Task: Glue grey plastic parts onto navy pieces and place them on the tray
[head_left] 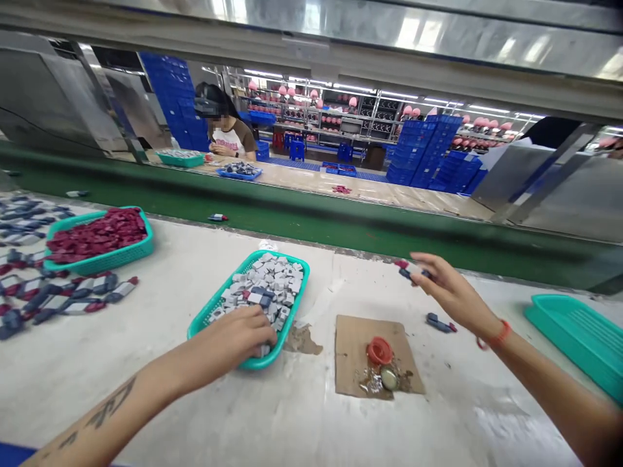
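Note:
My left hand [243, 332] reaches into the near end of a green basket [193, 329] full of light grey plastic pieces [280, 275]. Its fingers are curled down, and a light grey piece shows under the fingertips. On top of the heap lies a dark blue, white and red part [260, 296]. Over the table's far edge, my right hand [445, 288] grips a small dark blue, white and red part [407, 268] between thumb and fingers. A similar dark part [440, 322] lies on the table just below that hand.
A cardboard piece [348, 347] carries a red cup [379, 350] and a wet round lid. At left are a basket [100, 263] of dark red pieces and many parts; at right, a green tray [574, 331]. Beyond the green belt [292, 227] sits a person [233, 133].

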`<state>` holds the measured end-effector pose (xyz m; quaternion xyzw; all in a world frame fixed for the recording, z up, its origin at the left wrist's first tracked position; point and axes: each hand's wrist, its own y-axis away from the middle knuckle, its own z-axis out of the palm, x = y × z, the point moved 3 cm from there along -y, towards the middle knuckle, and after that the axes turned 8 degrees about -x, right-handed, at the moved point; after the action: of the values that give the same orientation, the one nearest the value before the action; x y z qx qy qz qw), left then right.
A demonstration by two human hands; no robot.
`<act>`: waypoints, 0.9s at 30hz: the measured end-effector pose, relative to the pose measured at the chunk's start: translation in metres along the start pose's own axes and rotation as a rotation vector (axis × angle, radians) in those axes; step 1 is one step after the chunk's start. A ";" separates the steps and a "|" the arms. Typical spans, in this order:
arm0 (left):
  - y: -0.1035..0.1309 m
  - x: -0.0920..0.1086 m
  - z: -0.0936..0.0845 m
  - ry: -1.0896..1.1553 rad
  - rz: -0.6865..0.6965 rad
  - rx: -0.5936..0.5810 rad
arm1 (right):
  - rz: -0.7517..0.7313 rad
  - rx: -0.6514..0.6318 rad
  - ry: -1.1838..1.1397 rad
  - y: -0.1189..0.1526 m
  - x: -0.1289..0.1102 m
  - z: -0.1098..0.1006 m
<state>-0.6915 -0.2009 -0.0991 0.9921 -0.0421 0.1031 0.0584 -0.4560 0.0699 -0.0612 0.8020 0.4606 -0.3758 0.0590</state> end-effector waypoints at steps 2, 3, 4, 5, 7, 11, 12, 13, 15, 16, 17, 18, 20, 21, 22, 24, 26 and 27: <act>0.002 -0.005 -0.002 0.073 0.000 -0.013 | 0.057 0.051 -0.046 0.047 -0.004 0.000; 0.005 -0.007 -0.003 0.134 -0.014 -0.003 | 0.070 0.074 -0.043 0.068 -0.004 0.003; 0.008 -0.008 -0.003 0.208 -0.034 0.031 | 0.067 0.097 -0.013 0.086 -0.005 0.008; 0.013 -0.007 -0.004 0.294 -0.063 0.108 | 0.045 0.120 0.045 0.101 -0.005 0.013; 0.024 0.004 -0.001 0.521 -0.137 0.343 | -0.037 0.151 0.193 0.123 -0.007 0.028; 0.037 0.061 0.041 1.294 -0.345 0.645 | -0.213 0.093 0.360 0.137 -0.011 0.058; 0.034 0.080 0.058 1.515 -0.376 0.621 | -0.252 0.060 0.373 0.136 -0.012 0.064; 0.030 0.099 0.073 1.713 -0.382 0.586 | -0.281 0.031 0.382 0.136 -0.012 0.069; 0.022 0.129 0.098 1.959 -0.371 0.547 | -0.319 -0.014 0.391 0.134 -0.012 0.076; 0.019 0.140 0.106 2.030 -0.379 0.540 | -0.329 -0.032 0.394 0.133 -0.011 0.078; 0.016 0.147 0.113 2.085 -0.401 0.541 | -0.337 -0.046 0.396 0.133 -0.010 0.079; 0.015 0.152 0.117 2.140 -0.431 0.542 | -0.344 -0.056 0.399 0.133 -0.010 0.080; 0.014 0.158 0.121 2.257 -0.477 0.533 | -0.360 -0.065 0.409 0.133 -0.009 0.080; 0.014 0.159 0.121 2.306 -0.484 0.526 | -0.365 -0.068 0.414 0.133 -0.009 0.080; 0.014 0.160 0.121 2.339 -0.485 0.517 | -0.372 -0.069 0.419 0.133 -0.009 0.080; 0.015 0.161 0.120 2.354 -0.478 0.505 | -0.376 -0.067 0.421 0.133 -0.009 0.080; 0.014 0.160 0.121 2.331 -0.448 0.525 | -0.374 -0.067 0.423 0.133 -0.009 0.080; 0.014 0.159 0.122 2.312 -0.435 0.543 | -0.372 -0.066 0.429 0.133 -0.009 0.079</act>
<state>-0.5136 -0.2414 -0.1824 0.2802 0.2259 0.9235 -0.1326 -0.3979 -0.0469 -0.1454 0.7624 0.6138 -0.1869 -0.0837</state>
